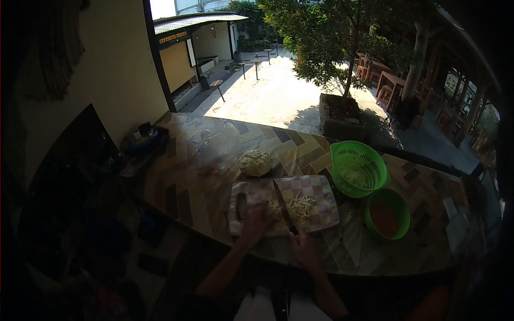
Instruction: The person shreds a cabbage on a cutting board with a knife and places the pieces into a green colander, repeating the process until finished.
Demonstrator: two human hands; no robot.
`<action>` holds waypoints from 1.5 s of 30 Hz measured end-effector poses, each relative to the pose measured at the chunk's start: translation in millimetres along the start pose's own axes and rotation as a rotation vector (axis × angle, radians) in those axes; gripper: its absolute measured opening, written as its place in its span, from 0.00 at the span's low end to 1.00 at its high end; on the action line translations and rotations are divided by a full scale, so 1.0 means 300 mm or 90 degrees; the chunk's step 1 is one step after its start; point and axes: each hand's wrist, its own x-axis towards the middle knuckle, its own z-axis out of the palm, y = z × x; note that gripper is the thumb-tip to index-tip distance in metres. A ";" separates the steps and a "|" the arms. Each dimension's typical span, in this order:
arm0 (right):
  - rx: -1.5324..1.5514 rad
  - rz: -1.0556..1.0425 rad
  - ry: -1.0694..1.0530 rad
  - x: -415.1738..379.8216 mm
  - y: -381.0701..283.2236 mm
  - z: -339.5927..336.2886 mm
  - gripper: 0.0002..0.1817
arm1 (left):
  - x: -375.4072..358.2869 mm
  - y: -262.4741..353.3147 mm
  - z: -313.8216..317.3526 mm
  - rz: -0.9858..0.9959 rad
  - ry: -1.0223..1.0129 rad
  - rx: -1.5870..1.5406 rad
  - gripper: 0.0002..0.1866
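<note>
Sunlit courtyard [257,99] glaring, overexposed; table [206,206] dim, in shade; corners black, lines bowed near edges.

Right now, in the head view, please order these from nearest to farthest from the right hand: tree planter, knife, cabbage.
1. Knife: held in the right hand.
2. Cabbage: ahead leftward, beyond the cutting board.
3. Tree planter: beyond the table.

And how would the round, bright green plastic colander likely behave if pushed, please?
The colander is probably light for its size, having perforated walls and some pale shreds low inside. It should hold its shape, as its rim shows no visible sag. Pushed toward the round green plastic bowl, it may nudge it, since they sit close together.
</note>
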 end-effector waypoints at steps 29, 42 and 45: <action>-0.034 -0.004 -0.016 -0.005 0.013 -0.035 0.18 | 0.064 -0.101 0.012 0.005 -0.007 0.087 0.21; -0.030 -0.014 0.019 -0.032 0.013 -0.052 0.15 | 0.070 -0.020 0.029 -0.025 0.001 -0.022 0.22; -0.024 0.003 0.010 -0.028 -0.015 -0.078 0.16 | 0.068 -0.069 0.057 0.130 0.079 0.135 0.21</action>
